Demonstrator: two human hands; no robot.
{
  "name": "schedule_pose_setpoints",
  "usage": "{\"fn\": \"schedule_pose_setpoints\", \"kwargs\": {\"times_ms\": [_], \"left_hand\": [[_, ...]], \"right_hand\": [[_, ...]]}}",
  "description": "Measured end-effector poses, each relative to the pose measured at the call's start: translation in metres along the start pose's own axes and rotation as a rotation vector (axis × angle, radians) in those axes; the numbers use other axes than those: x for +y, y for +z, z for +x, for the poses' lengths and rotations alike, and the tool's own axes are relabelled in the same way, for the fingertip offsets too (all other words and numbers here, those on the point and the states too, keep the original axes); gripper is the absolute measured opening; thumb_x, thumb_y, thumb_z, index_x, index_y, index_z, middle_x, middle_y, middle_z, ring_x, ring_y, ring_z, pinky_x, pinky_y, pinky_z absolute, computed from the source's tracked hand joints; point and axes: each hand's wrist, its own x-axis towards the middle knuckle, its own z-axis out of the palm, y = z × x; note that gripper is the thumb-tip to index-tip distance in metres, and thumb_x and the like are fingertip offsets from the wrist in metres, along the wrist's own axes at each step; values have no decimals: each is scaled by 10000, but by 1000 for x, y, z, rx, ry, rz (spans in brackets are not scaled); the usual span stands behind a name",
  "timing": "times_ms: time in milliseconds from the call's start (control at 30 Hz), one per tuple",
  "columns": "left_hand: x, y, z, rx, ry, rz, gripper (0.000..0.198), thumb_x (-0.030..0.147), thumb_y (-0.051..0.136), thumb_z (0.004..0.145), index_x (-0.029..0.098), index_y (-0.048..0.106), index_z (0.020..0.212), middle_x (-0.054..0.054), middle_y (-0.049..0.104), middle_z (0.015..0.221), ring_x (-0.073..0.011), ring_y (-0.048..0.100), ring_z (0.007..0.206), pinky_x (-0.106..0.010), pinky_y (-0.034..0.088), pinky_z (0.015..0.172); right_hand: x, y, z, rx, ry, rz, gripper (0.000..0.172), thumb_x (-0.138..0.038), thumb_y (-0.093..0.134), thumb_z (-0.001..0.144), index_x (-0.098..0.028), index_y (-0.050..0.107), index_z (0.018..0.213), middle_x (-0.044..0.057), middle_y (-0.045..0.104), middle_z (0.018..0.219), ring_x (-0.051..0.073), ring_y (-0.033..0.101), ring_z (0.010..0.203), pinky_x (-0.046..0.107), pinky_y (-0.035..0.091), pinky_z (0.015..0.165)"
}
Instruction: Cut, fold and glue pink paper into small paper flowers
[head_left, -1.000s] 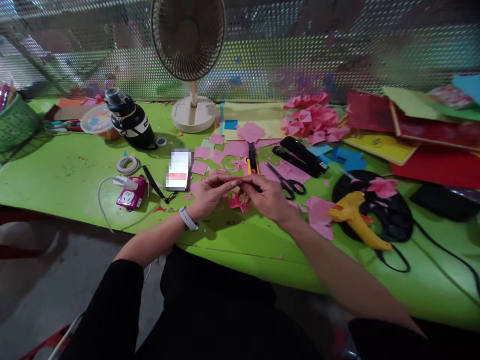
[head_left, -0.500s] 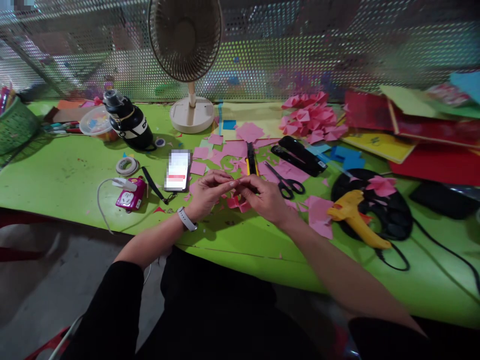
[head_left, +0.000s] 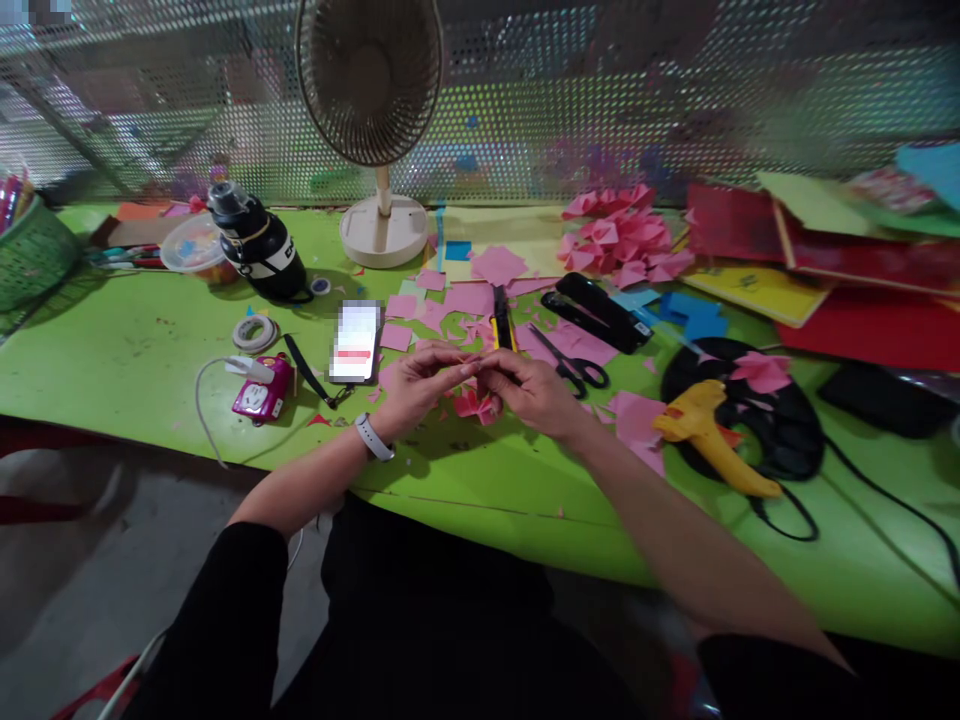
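Observation:
My left hand [head_left: 420, 385] and my right hand [head_left: 529, 390] meet fingertip to fingertip just above the green table [head_left: 135, 350], both pinched on a small pink paper piece [head_left: 472, 366] between them. A folded pink paper shape [head_left: 477, 404] lies on the table right under the hands. A white band sits on my left wrist. Loose pink paper squares [head_left: 480, 290] are scattered just beyond the hands.
Black scissors [head_left: 574, 365], a yellow-black cutter [head_left: 502, 320] and a black stapler [head_left: 600, 310] lie behind the hands. A phone [head_left: 356, 340], tape roll [head_left: 253, 330], bottle [head_left: 259, 245] and fan [head_left: 382, 225] stand left. A yellow glue gun [head_left: 709, 435] rests right, near a folded pink pile [head_left: 622, 235].
The hands have stayed together at the same spot, with the fingers shifting slightly on the pink piece. Nothing else on the table has moved.

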Motion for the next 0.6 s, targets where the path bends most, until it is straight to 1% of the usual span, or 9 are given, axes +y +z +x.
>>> {"fn": "schedule_pose_setpoints", "kwargs": {"times_ms": [133, 267, 300, 467, 600], "left_hand": [[-2, -2, 0, -14, 8, 9, 118, 307, 866, 758, 274, 818, 861, -22, 718, 928, -128, 664, 921, -302, 553, 862], [-6, -3, -1, 25, 23, -15, 101, 271, 882, 737, 258, 802, 798, -10, 712, 908, -114, 668, 912, -286, 548, 872], [-7, -4, -1, 30, 30, -12, 95, 266, 878, 743, 253, 797, 793, -9, 711, 902, -112, 669, 910, -284, 547, 873], [-6, -3, -2, 19, 68, 23, 128, 273, 865, 761, 254, 800, 870, -24, 719, 935, -134, 671, 948, -315, 556, 895], [-4, -2, -2, 17, 103, 87, 91, 283, 833, 799, 257, 805, 882, -34, 723, 921, -149, 671, 959, -335, 556, 901]], "right_hand": [[-3, -1, 1, -17, 5, -7, 287, -472, 588, 975, -204, 691, 990, 9, 700, 714, 133, 651, 523, 259, 544, 502], [-6, 6, -2, 88, -47, -68, 279, -463, 616, 959, -199, 679, 1021, 50, 748, 817, 169, 715, 641, 287, 585, 574], [-7, 7, -3, 109, -55, -78, 273, -458, 614, 962, -201, 678, 1027, 51, 751, 825, 170, 718, 646, 287, 586, 574], [-5, 8, -3, 123, -29, -74, 278, -476, 584, 982, -216, 675, 1020, 25, 732, 760, 150, 675, 533, 275, 551, 500], [-2, 5, -1, 112, -39, -66, 283, -489, 578, 984, -226, 680, 1009, -3, 700, 703, 127, 633, 486, 253, 520, 475]]}}
